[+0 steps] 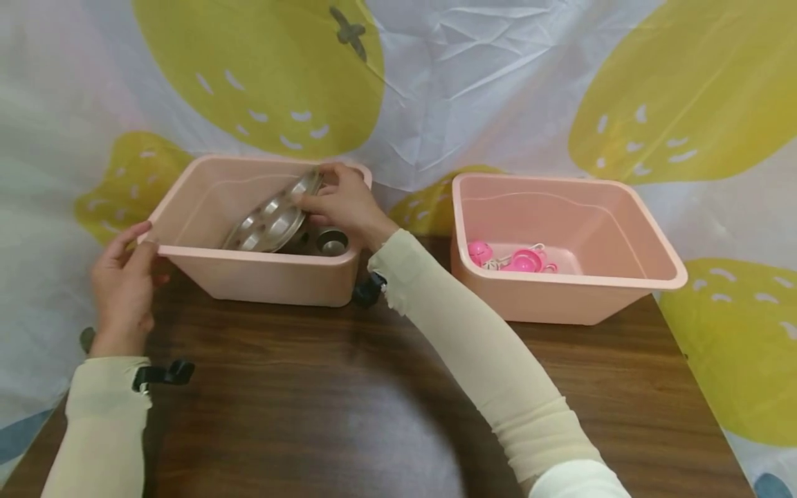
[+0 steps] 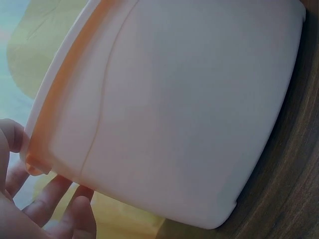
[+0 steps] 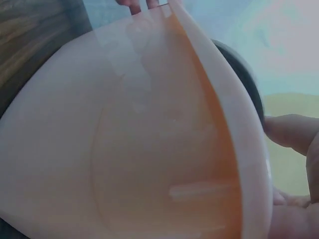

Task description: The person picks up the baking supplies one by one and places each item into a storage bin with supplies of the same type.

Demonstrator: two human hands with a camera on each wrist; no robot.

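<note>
A round steel idli plate [image 1: 277, 225] with several round hollows leans at a slant inside the left pink tub [image 1: 268, 278]. My right hand [image 1: 350, 202] pinches its raised upper edge between thumb and fingers, at the tub's back right. Only a dark edge of the plate [image 3: 242, 74] shows past the rim in the right wrist view. My left hand [image 1: 124, 290] holds the tub's front left corner, with fingers below the rim [image 2: 32, 117] in the left wrist view. Beneath the right hand, a small round metal cup [image 1: 333, 242] lies in the tub.
To the right stands a second pink tub [image 1: 554, 301], holding pink round pieces [image 1: 524, 261] and white ring-like bits whose kind I cannot tell. Both tubs sit at the back of a dark wooden table [image 1: 324, 401], before a lemon-patterned cloth [image 1: 473, 90].
</note>
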